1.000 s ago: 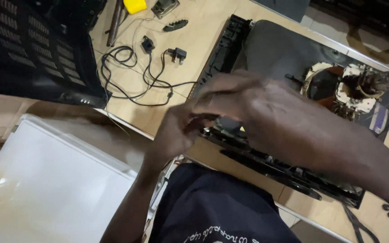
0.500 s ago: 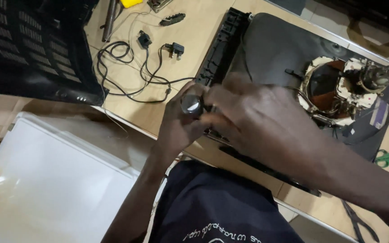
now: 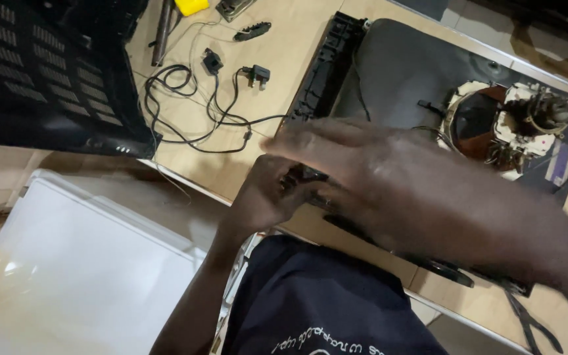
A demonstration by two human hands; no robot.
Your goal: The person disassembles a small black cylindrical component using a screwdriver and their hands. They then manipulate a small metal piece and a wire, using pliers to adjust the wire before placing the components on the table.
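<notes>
The left hand curls its fingers onto the near edge of the black flat device on the tabletop. The right hand, bunched against the left half a second ago, now spreads open and blurred just above that edge, holding nothing. Beyond the left hand lies the black cable.

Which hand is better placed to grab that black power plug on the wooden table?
Probably the right hand: its fingers stretch out open toward the black power plug, while the left hand curls against the black plastic frame.
</notes>
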